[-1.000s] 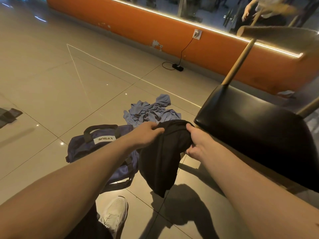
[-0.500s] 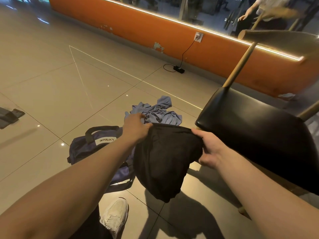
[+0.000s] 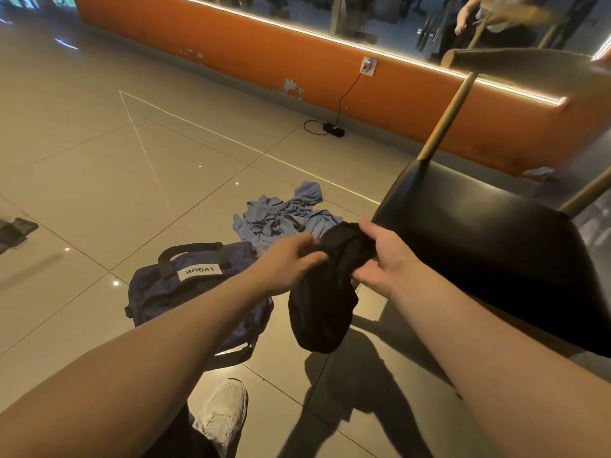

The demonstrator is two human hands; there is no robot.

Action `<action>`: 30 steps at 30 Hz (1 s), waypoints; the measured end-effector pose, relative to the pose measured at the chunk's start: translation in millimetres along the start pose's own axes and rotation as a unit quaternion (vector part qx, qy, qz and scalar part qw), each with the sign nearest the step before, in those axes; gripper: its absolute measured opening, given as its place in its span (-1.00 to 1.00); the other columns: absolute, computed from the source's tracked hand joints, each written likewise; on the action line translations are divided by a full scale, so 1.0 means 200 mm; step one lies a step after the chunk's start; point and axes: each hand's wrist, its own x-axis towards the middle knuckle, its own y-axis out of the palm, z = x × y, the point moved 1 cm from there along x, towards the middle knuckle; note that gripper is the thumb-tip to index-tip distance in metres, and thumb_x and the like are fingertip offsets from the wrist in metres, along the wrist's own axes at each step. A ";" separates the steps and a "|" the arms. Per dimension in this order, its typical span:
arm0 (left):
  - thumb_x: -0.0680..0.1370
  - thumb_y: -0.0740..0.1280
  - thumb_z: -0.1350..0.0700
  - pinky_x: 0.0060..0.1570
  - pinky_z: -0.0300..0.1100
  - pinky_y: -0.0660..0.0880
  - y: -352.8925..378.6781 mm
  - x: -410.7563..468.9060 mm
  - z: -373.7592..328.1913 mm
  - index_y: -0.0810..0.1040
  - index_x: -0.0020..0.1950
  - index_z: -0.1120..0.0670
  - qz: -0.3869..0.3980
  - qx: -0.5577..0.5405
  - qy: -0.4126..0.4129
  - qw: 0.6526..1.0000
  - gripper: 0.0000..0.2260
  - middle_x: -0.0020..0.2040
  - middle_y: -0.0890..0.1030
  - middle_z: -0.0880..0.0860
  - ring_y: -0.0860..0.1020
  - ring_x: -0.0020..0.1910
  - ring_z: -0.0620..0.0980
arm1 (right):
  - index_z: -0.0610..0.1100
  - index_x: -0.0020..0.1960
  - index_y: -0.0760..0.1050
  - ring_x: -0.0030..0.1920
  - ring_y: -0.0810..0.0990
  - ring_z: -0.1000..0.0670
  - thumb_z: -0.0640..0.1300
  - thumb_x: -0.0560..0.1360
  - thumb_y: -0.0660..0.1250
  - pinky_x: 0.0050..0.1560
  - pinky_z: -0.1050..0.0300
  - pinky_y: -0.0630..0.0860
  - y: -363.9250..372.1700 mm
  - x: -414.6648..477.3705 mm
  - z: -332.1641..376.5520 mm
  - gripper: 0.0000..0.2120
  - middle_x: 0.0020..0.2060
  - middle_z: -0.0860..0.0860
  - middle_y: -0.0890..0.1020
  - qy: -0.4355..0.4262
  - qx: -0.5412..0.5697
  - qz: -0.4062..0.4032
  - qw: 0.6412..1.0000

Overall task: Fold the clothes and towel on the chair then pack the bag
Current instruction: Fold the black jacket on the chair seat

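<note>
A black garment (image 3: 322,302) hangs bunched in the air above the floor, just left of the black chair seat (image 3: 489,256). My left hand (image 3: 291,259) pinches its top edge from the left. My right hand (image 3: 380,256) grips the bunched top from the right, fingers curled round the cloth. A dark blue duffel bag (image 3: 185,292) with a white label lies on the floor below my left forearm. Behind it a crumpled light blue cloth (image 3: 281,216) lies on the tiles.
An orange wall (image 3: 396,90) runs along the back with a socket, a cable and a power adapter (image 3: 334,129) on the floor. My white shoe (image 3: 221,414) is near the bag. A dark object (image 3: 16,229) lies at the far left.
My hands have come together, bunching the top of the black garment that was spread wide half a second ago. The garment now hangs narrower and lower.
</note>
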 end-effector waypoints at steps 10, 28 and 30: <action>0.68 0.21 -0.08 0.03 -0.03 0.46 -0.10 0.03 -0.03 0.60 0.11 0.28 -0.082 -0.285 -0.149 0.943 -0.58 -0.02 0.65 0.27 0.61 -0.03 0.07 | -0.26 0.31 0.51 0.00 0.74 -0.19 -0.35 0.50 0.43 -0.06 -0.04 0.68 -0.16 0.08 0.01 -0.61 0.05 -0.22 0.72 -0.052 -0.141 -0.031 0.988; 0.68 0.30 0.03 0.05 0.00 0.59 -0.12 0.07 -0.04 0.65 0.25 0.20 -0.020 -0.520 -0.266 0.811 -0.71 0.06 0.69 0.20 0.65 0.02 0.13 | 0.09 0.25 0.49 0.08 0.50 0.24 -0.11 0.58 0.40 -0.04 0.40 0.42 -0.08 -0.01 -0.08 -0.72 0.07 0.24 0.56 -0.276 -0.488 0.032 0.828; 0.66 0.33 0.02 0.22 0.06 0.56 -0.12 0.07 -0.05 0.62 0.29 0.23 -0.009 -0.520 -0.268 0.811 -0.66 0.13 0.65 0.22 0.62 0.12 0.15 | 0.00 0.17 0.58 0.07 0.56 0.18 -0.08 0.60 0.36 -0.10 0.39 0.43 -0.06 0.01 -0.08 -0.85 0.02 0.16 0.62 -0.275 -0.484 0.021 0.830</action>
